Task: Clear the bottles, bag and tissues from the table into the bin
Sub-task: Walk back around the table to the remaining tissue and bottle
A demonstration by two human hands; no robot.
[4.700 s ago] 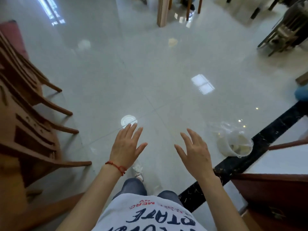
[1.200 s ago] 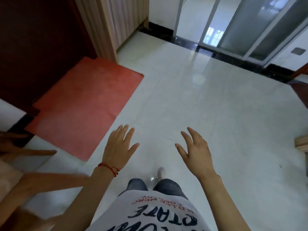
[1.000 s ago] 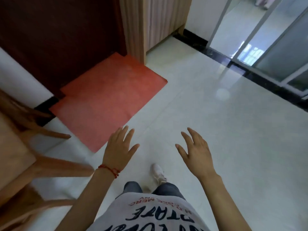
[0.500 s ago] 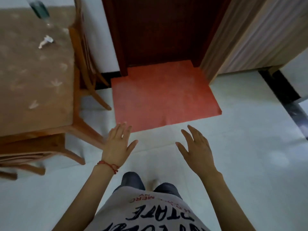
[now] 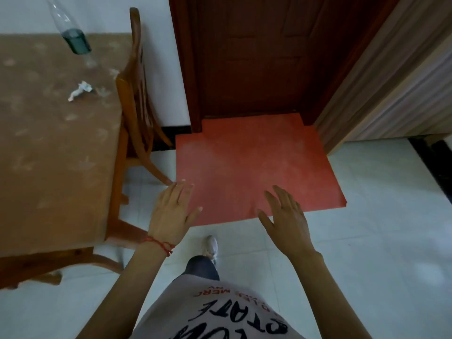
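Item 1, left hand (image 5: 171,216): fingers straight and spread, palm down, holding nothing; I see it above the floor beside the table's near right corner.

Item 2, right hand (image 5: 287,220): likewise spread flat and empty, over the near edge of the red mat (image 5: 244,165).

Item 3, bottle (image 5: 71,33): clear plastic with a little dark liquid pooled at its base, standing at the far edge of the table (image 5: 49,148), towards the far right corner. I judge it light and bottom-weighted, with smooth thin walls that will dent; I would take it round the body just above the liquid line.

Item 4, tissue (image 5: 79,90): one crumpled white wad, on the table nearer than the bottle and close to the right edge. Soft and almost weightless; a fingertip pinch anywhere should lift it.

Item 5, bag and bin: neither is in view.

Item 6, obstructions: a wooden chair (image 5: 137,94) is tucked against the table's right edge, its back rising between me and both items. I judge the reach better made from the near edge, over the tabletop.

Item 7, surroundings: dark wooden door (image 5: 244,57) behind the mat; pale tiled floor.
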